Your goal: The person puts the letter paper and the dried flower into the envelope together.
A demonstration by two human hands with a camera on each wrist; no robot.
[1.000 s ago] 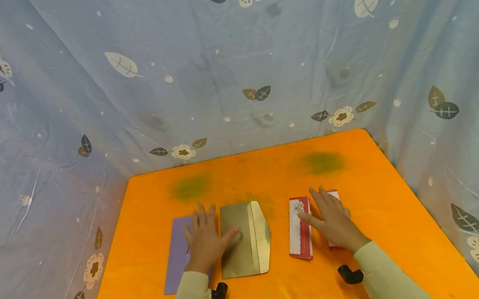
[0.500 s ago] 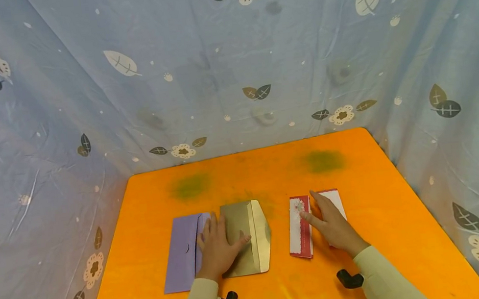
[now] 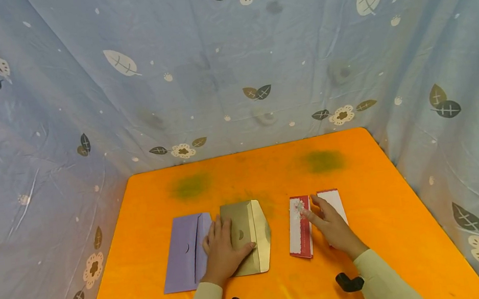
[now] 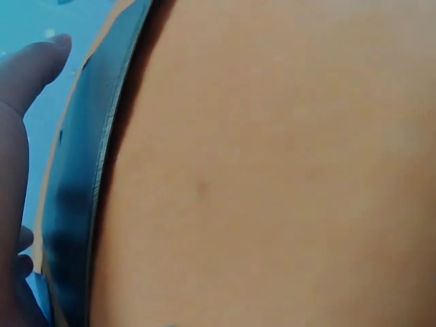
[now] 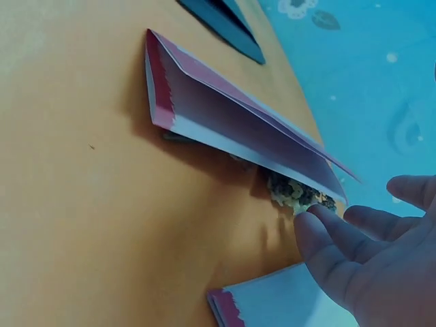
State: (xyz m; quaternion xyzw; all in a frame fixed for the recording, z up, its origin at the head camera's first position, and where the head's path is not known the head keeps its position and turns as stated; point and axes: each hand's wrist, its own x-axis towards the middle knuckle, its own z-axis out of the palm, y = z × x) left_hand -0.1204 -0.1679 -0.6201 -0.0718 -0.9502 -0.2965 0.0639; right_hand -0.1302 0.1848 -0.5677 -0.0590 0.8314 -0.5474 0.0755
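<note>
A purple envelope (image 3: 181, 254) and a gold envelope (image 3: 238, 218) with its flap opened to the right lie side by side. My left hand (image 3: 224, 254) is over the gold envelope's left part, fingers extended and thumb toward its flap seam. In the left wrist view, the thumb (image 4: 37, 71) shows beside the envelope's dark edge (image 4: 85, 157). On the right lie a folded red and white card (image 3: 300, 229) with a flower print and a second white card (image 3: 332, 203) with a red edge. My right hand (image 3: 334, 227) partly covers the second card, its fingers loosely bent near the first card's right edge.
An orange table (image 3: 251, 173) with two green smudges bears everything. Blue curtain (image 3: 222, 72) with leaf and flower prints surrounds it at the back and both sides. In the right wrist view, a small dark and yellow patterned patch (image 5: 296, 191) shows below the folded card.
My left hand has moved right and slightly toward me, from between the two envelopes onto the gold one, uncovering more of the purple one. The right hand has barely shifted; its fingers are more bent.
</note>
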